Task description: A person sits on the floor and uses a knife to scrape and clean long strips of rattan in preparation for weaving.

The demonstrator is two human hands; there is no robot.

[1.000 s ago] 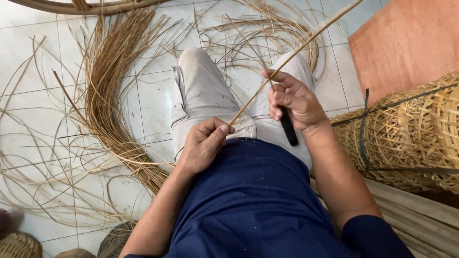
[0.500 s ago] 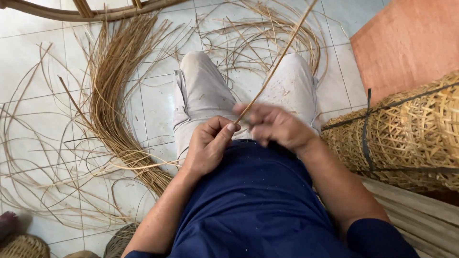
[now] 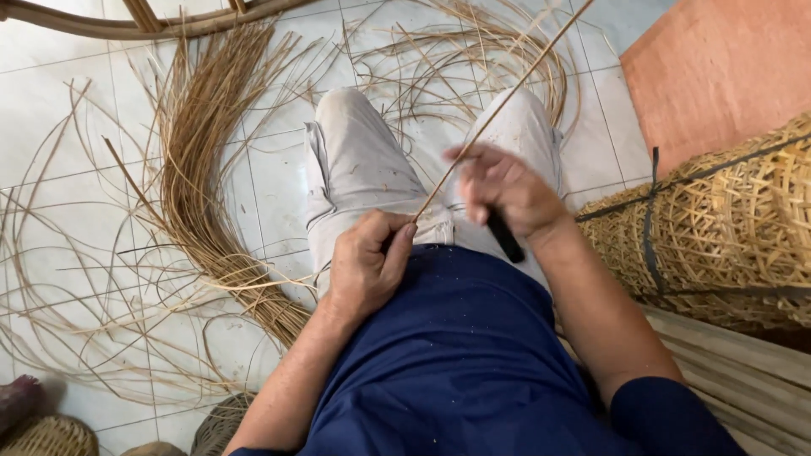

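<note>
Head view, looking down at a seated person's lap; pale trousers, dark blue shirt.

Containers: woven cane basketwork (image 3: 718, 228) lies at the right, open lattice weave, bound by dark straps; contents cannot be made out through the weave. Parts of two small woven baskets (image 3: 46, 435) show at the near left edge; their insides are not visible.

Hands: left hand (image 3: 367, 266) is closed in a loose fist over the lap, thumb and fingers pinched on the near end of a thin cane strip (image 3: 498, 105). The strip runs straight from that pinch up and to the far right, passing over the right knee and out of the top edge. Right hand (image 3: 507, 190) is just right of the strip, fingers curled around a dark handle (image 3: 504, 236) whose lower end sticks out below the palm; the upper fingers are motion-blurred, so contact with the strip cannot be told. The two hands are near each other, not touching.

Surface: white tiled floor (image 3: 59, 93) with grey grout lines. A thick bundle of cane strips (image 3: 203, 169) curves from the far left down toward the left knee; loose strands spread around it and coil at the far side beyond the knees. A curved wooden frame piece (image 3: 144, 25) crosses the far left corner. An orange-brown panel (image 3: 718, 67) fills the far right. Pale flat slats (image 3: 743, 371) lie under the basketwork at the near right
</note>
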